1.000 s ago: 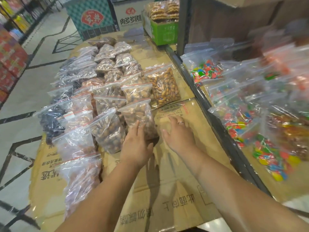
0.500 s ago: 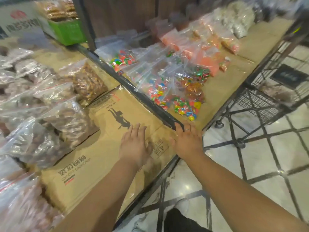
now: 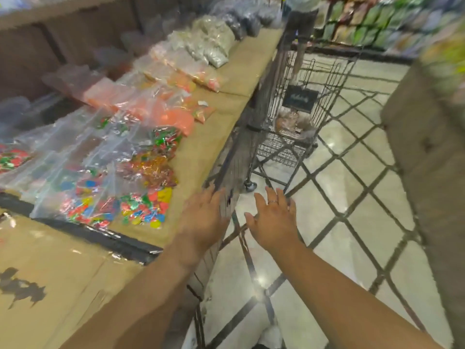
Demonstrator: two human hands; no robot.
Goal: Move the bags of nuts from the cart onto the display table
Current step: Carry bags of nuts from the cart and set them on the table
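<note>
A dark wire cart (image 3: 297,102) stands on the tiled floor beside the table's right end. Brown bags of nuts (image 3: 290,122) lie low in its basket. The display table (image 3: 208,137) runs along the left, covered in brown cardboard. My left hand (image 3: 205,217) hovers over the table's front edge, fingers spread and holding nothing. My right hand (image 3: 273,217), with a ring on one finger, is out over the floor, also spread and holding nothing. Both hands are well short of the cart.
Clear bags of bright wrapped candy (image 3: 141,207), orange sweets (image 3: 173,117) and pale snacks (image 3: 214,44) lie along the table. A person's legs (image 3: 300,23) stand behind the cart. A tan-covered stand (image 3: 427,152) is at the right, and product shelves (image 3: 377,21) line the back.
The view has swung right, away from the nut bags on the table and towards the cart. Both hands have left the cardboard and moved right, past the table edge, still holding nothing.
</note>
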